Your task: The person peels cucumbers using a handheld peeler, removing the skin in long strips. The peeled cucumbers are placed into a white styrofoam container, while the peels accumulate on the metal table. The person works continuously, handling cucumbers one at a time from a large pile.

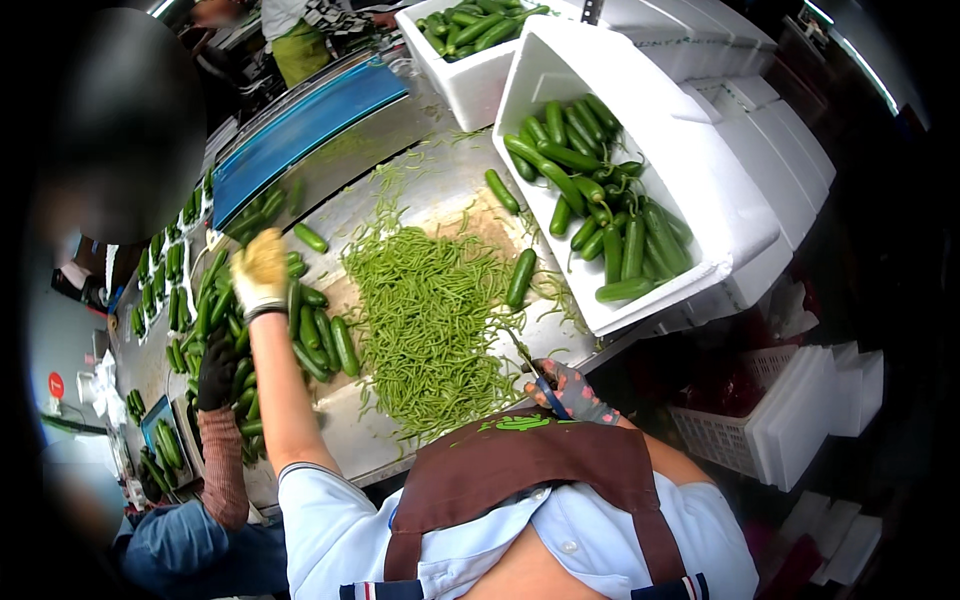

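My right hand (pixel 582 394), in a grey glove with pink patches, is closed around scissors (pixel 550 388) with blue handles near the table's front edge. Their dark blades point up and away toward the heap of thin green stem-like pieces (pixel 425 320). My left hand (pixel 261 266), in a pale yellow glove, reaches out over the cucumbers at the left; its fingers are curled out of sight. Just right of that hand lie several cucumbers (pixel 344 346). Single cucumbers rest beside the heap, one (pixel 520 278) near the white foam box.
An open white foam box (pixel 735 265) of cucumbers tilts toward the table at the right; another box (pixel 470 90) stands behind. A blue panel (pixel 300 135) borders the far side. At left, a co-worker's dark-gloved hand (pixel 216 372) touches cucumbers. A white basket (pixel 715 435) stands lower right.
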The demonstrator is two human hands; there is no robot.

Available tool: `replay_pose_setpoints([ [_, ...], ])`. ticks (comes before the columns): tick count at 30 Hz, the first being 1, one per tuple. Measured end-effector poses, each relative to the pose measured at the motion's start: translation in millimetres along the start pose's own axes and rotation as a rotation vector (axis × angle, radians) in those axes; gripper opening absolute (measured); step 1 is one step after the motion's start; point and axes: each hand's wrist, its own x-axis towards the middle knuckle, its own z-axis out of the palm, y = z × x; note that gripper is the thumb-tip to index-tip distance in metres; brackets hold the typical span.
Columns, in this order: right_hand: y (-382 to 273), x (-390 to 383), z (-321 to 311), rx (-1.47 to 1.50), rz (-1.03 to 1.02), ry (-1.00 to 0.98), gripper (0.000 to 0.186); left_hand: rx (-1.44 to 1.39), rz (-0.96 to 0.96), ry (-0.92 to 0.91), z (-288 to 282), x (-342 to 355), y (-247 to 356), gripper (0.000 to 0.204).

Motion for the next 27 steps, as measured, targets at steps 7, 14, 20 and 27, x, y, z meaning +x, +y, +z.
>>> replay_pose_setpoints([
  [7,-29.5,-22.5,-7.5,-0.470,-0.282,0.248,0.016,1.186,-0.187,-0.969,145.1,-116.0,-234.7,0.051],
  [14,-13.3,-37.2,-33.9,0.686,0.029,-0.028,0.036,1.507,0.168,-1.015,208.8,-182.3,-305.4,0.059],
  [20,12.1,-34.1,-40.4,0.801,0.000,0.009,0.039,1.413,0.436,-1.024,211.3,-203.8,-319.8,0.063],
  [27,31.9,-24.4,-54.4,1.011,0.054,-0.219,0.038,1.251,0.054,-1.072,210.0,-205.1,-327.3,0.065],
])
